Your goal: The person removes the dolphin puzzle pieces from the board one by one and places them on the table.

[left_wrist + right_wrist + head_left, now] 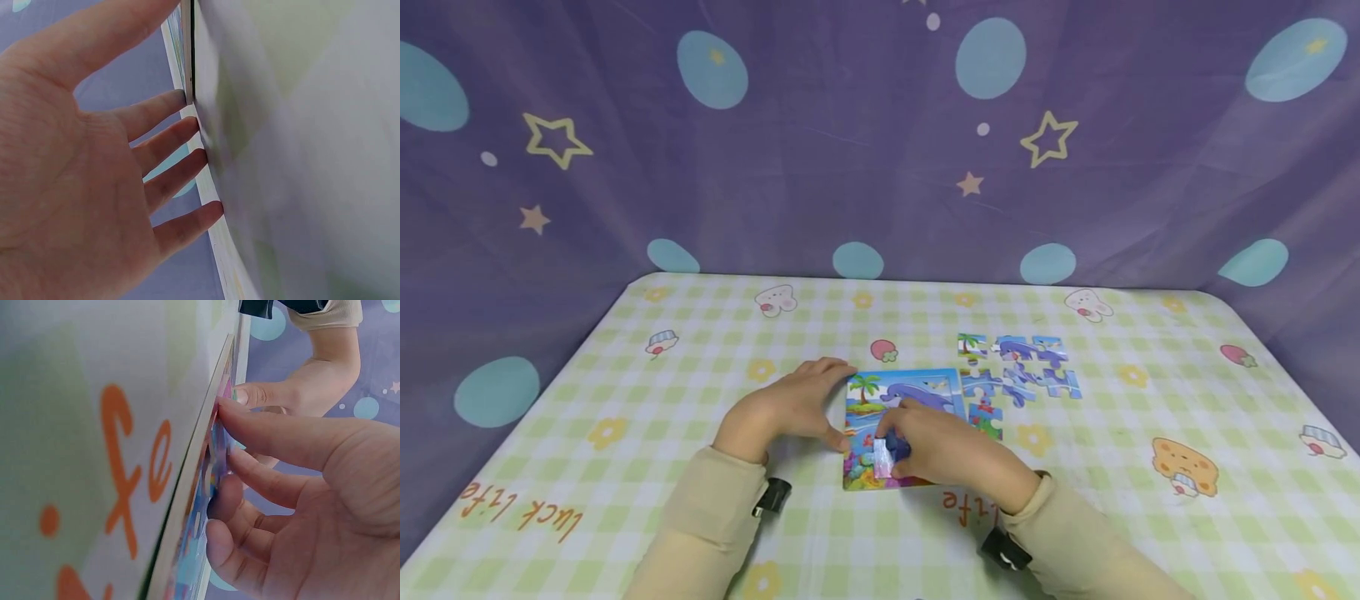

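Note:
A puzzle board (863,427) with a printed dolphin, palm tree and sea scene lies flat on the table. My left hand (797,402) rests at its left side, thumb and fingertips touching the board's edge. In the left wrist view the fingers (172,165) are spread and nearly straight, their tips against the tabletop. My right hand (943,446) is over the board's lower right part and pinches a puzzle piece (883,458) between thumb and fingers. The right wrist view shows the thumb (275,428) close to the board; the held piece is partly hidden there.
Several partly joined puzzle pieces (1018,371) with dolphin parts lie right of the board. Another piece (987,419), green and blue, lies beside the board's right edge. A checked cloth (662,425) covers the table; a purple curtain (880,150) hangs behind it.

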A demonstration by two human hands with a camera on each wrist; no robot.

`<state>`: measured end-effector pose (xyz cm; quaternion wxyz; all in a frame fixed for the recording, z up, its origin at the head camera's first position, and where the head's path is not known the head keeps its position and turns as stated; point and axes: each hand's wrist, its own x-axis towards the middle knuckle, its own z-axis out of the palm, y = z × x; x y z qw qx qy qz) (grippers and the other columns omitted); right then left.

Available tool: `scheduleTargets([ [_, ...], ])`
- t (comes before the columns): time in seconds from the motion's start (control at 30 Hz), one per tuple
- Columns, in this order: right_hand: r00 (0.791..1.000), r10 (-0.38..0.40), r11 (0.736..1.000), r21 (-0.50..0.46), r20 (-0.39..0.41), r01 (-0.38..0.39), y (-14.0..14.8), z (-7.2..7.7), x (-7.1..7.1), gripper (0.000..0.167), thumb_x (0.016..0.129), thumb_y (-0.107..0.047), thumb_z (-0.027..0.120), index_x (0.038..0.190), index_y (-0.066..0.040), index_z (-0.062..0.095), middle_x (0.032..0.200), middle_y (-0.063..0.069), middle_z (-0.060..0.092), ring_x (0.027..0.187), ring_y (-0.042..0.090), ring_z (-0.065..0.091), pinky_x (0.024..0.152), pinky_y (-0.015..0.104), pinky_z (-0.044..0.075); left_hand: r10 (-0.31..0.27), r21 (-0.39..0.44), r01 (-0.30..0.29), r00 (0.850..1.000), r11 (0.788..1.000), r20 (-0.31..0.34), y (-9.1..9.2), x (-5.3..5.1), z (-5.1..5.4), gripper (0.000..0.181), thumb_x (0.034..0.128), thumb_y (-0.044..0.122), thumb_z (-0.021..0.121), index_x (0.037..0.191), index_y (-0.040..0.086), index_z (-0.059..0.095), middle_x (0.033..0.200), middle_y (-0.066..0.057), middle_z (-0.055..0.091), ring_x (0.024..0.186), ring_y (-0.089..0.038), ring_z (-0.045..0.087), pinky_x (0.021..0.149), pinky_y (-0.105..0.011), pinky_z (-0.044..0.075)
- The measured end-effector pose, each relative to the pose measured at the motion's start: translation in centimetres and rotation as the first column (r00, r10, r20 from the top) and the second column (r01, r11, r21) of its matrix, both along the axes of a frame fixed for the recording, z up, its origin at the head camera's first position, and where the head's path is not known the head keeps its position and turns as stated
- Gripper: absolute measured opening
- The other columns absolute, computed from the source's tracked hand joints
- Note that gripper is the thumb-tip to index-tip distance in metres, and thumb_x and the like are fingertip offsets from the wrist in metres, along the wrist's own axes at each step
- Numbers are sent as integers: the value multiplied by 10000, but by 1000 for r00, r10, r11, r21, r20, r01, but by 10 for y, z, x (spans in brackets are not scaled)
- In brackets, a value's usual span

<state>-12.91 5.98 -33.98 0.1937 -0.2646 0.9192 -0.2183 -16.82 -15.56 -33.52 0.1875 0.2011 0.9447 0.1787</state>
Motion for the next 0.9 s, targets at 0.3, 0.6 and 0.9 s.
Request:
scheduleTargets([
  [0.3, 999, -25, 1000, 18, -47, 26, 0, 0, 1, 312, 817, -178, 823, 1103, -183, 698, 1350, 90, 547, 989, 192, 615, 800, 390, 528, -3, 3, 3, 1000, 1000, -4, 0, 1, 0, 1017, 715, 384, 889, 1523, 67, 358, 1557, -122, 322, 1440, -352, 264, 1143, -559, 278],
  [0.6, 996, 30, 998, -58, -82, -35, 3, 4, 4, 202, 881, -49, 738, 1042, -163, 697, 984, -32, 641, 845, 126, 604, 675, 286, 512, -6, 3, 6, 1000, 1000, -7, -1, 0, 1, 1023, 711, 386, 891, 1519, 54, 360, 1553, -134, 326, 1434, -360, 269, 1144, -555, 277],
  [0.9, 997, 36, 991, -123, -65, -44, 10, 8, 12, 174, 923, -52, 686, 1059, -159, 706, 920, -41, 666, 693, 83, 544, 589, 258, 481, -9, 1, 9, 1000, 1000, -13, -2, 0, 0, 1026, 709, 391, 893, 1518, 54, 361, 1550, -134, 327, 1429, -357, 275, 1138, -550, 292],
])
